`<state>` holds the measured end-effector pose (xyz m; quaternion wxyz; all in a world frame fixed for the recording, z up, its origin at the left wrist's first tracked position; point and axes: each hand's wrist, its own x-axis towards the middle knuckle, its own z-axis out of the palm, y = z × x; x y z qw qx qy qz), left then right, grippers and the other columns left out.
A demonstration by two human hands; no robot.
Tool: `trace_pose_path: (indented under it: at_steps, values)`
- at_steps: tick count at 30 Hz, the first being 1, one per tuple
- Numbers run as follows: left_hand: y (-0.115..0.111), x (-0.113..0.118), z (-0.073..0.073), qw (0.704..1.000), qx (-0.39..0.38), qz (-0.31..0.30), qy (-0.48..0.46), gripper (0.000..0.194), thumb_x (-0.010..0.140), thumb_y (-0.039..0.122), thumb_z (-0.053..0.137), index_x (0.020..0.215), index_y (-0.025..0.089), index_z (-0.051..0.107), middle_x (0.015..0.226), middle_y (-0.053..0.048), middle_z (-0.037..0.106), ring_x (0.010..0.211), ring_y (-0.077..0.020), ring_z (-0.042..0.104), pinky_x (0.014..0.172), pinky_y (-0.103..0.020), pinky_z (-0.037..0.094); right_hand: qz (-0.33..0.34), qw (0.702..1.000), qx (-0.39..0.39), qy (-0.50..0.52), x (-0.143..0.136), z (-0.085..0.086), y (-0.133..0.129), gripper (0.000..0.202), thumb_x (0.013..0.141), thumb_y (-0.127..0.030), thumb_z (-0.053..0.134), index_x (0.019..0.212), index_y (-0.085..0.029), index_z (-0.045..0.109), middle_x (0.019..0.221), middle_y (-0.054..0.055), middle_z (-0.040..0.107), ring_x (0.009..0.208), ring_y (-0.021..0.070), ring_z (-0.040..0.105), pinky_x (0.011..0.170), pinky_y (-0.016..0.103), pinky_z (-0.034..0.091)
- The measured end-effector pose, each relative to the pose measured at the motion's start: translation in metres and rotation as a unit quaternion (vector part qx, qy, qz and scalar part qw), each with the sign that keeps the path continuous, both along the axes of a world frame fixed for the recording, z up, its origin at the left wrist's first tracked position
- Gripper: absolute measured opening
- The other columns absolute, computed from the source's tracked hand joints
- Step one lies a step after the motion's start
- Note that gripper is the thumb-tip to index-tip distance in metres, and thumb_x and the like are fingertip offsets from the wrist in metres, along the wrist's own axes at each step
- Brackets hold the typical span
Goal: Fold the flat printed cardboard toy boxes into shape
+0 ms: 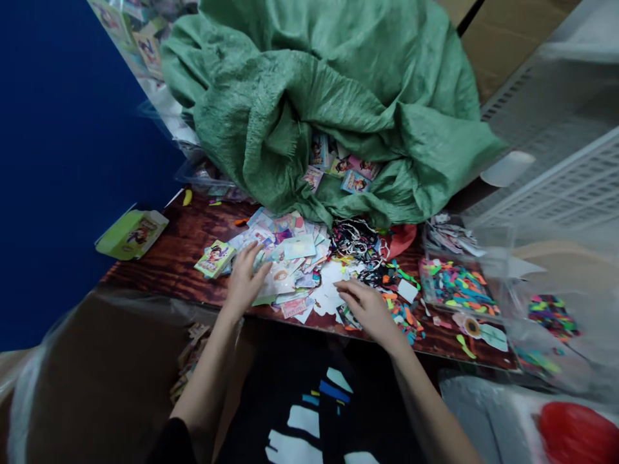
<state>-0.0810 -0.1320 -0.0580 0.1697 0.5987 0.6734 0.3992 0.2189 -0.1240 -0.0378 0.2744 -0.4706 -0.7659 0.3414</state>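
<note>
We see left hand (247,276), fingers loosely spread, gripping nothing, at the card heap (296,247); heap lies on the table (176,267) before the green sack (348,84). Right hand (368,309) half-curled by white cutouts (327,290); grip, we cannot tell.

Your counter (169,277): dark red-brown wood grain. Clock read from its middle: you have spread cards (297,248) near centre, green sack (338,90) at 12, black-and-white cord tangle (355,237) at 1–2, clear tray (464,312) at 3, loose coloured pieces (406,314) at 4, small box (215,258) at 9.
</note>
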Motion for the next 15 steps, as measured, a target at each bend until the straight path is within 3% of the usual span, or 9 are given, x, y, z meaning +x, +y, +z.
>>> trace_pose_path:
  at_steps: [3, 5, 10, 13, 15]
  values:
    - [0.002, 0.013, 0.005, 0.997, -0.006, -0.015, -0.075, 0.044, 0.087, 0.042, 0.058, 0.125, 0.021, 0.061, 0.133, -0.012, 0.062, 0.126, -0.0280, 0.057, 0.110, -0.047, 0.042, -0.019, 0.999, 0.051, 0.005, 0.008, 0.016, 0.022, 0.021, 0.090, -0.023, 0.054, 0.097, -0.025, 0.074, 0.093, 0.005, 0.074, 0.089, 0.0222, 0.068, 0.081, 0.036, 0.052]
    - [0.001, 0.018, 0.008, 0.993, -0.021, -0.008, -0.115, 0.045, 0.086, 0.044, 0.060, 0.123, 0.019, 0.063, 0.128, -0.012, 0.065, 0.120, -0.0278, 0.061, 0.107, -0.047, 0.045, -0.047, 0.995, 0.084, 0.040, 0.014, 0.030, 0.051, 0.020, 0.088, -0.021, 0.055, 0.091, -0.025, 0.075, 0.091, 0.004, 0.074, 0.089, 0.0222, 0.068, 0.083, 0.037, 0.052]
    - [-0.001, 0.030, 0.010, 0.970, -0.079, -0.038, -0.228, 0.050, 0.083, 0.048, 0.064, 0.120, 0.015, 0.063, 0.121, -0.014, 0.070, 0.113, -0.0276, 0.067, 0.102, -0.044, 0.052, -0.186, 0.963, 0.143, 0.133, 0.016, 0.053, 0.165, 0.023, 0.082, -0.013, 0.050, 0.084, -0.016, 0.073, 0.090, 0.005, 0.075, 0.090, 0.0198, 0.068, 0.088, 0.034, 0.050]
    - [0.000, 0.035, 0.010, 0.960, -0.108, -0.061, -0.251, 0.051, 0.082, 0.048, 0.066, 0.121, 0.016, 0.063, 0.120, -0.015, 0.071, 0.108, -0.0272, 0.069, 0.096, -0.043, 0.056, -0.189, 0.973, 0.082, 0.101, 0.004, 0.054, 0.232, 0.032, 0.080, -0.007, 0.042, 0.093, -0.006, 0.071, 0.096, 0.009, 0.074, 0.092, 0.0178, 0.068, 0.089, 0.030, 0.048]
    - [0.001, 0.036, 0.011, 0.958, -0.122, -0.077, -0.247, 0.049, 0.083, 0.047, 0.066, 0.121, 0.017, 0.063, 0.119, -0.013, 0.071, 0.105, -0.0258, 0.070, 0.095, -0.042, 0.056, -0.180, 0.978, 0.076, 0.075, -0.004, 0.049, 0.263, 0.031, 0.075, -0.006, 0.049, 0.096, -0.003, 0.071, 0.097, 0.011, 0.074, 0.091, 0.0210, 0.067, 0.088, 0.033, 0.050]
